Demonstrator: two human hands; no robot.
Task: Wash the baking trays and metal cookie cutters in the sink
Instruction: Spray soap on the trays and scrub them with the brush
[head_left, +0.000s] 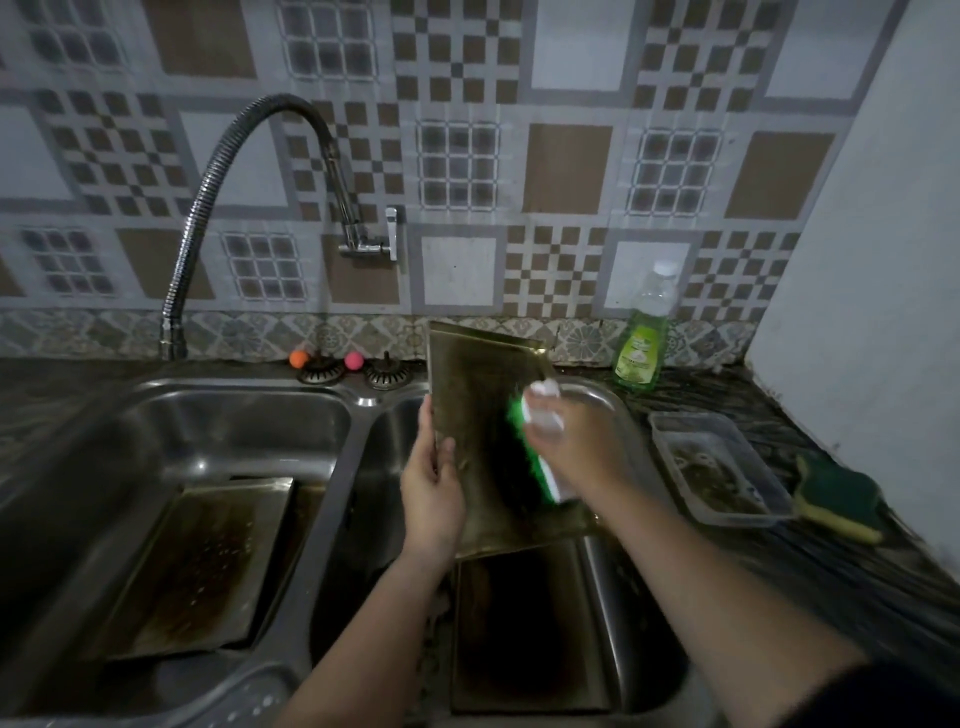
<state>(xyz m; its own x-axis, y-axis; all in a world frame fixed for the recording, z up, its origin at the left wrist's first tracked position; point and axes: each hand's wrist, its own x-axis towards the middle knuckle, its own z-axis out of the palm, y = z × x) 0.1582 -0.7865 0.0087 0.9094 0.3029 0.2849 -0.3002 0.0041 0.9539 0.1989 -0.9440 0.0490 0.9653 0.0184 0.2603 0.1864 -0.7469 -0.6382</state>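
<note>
A dark, stained baking tray stands tilted up over the right basin of the steel sink. My left hand grips its left edge. My right hand is closed on a white-handled brush with green bristles, whose bristles press against the tray's face. A second tray lies flat in the right basin below. A third tray leans in the left basin. No cookie cutters are visible.
A flexible metal faucet arches over the left basin. A green dish soap bottle stands on the dark counter at the right, with a clear plastic container and a green-yellow sponge. Two sink strainers sit behind the basins.
</note>
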